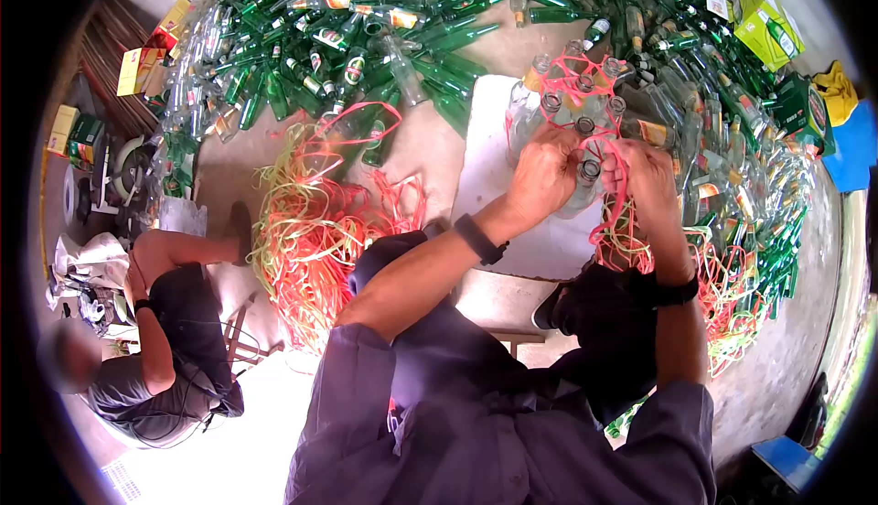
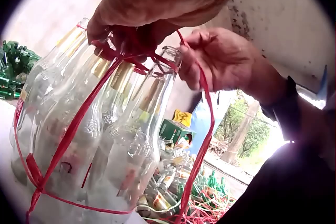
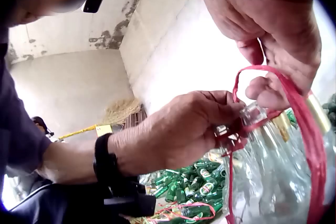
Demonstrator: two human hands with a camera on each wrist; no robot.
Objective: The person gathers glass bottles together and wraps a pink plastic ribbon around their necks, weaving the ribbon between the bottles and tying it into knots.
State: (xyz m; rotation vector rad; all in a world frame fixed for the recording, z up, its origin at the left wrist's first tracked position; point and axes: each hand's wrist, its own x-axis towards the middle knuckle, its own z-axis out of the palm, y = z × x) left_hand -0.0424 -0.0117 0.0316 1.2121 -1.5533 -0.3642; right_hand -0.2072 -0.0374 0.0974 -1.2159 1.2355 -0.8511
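Several clear glass bottles (image 2: 126, 145) stand upright in a bundle on a white board (image 1: 485, 166), with red plastic strap (image 2: 79, 119) wound about their necks and round their lower bodies. My left hand (image 1: 546, 173) pinches the strap against the bottle necks, seen also in the right wrist view as a hand (image 3: 173, 127) with curled fingers. My right hand (image 1: 640, 180) is at the near right bottle neck (image 1: 588, 171), its fingers curled at the strap. In the right wrist view a loop of strap (image 3: 302, 113) runs by the right hand (image 3: 273, 40); part of its grip is hidden.
Piles of green and clear bottles (image 1: 357, 38) lie behind and to the right. A heap of red and yellow-green straps (image 1: 315, 240) lies at the left, more straps (image 1: 722, 295) at the right. Another person (image 1: 169, 331) sits at the far left. Cartons (image 1: 766, 25) stand at the back right.
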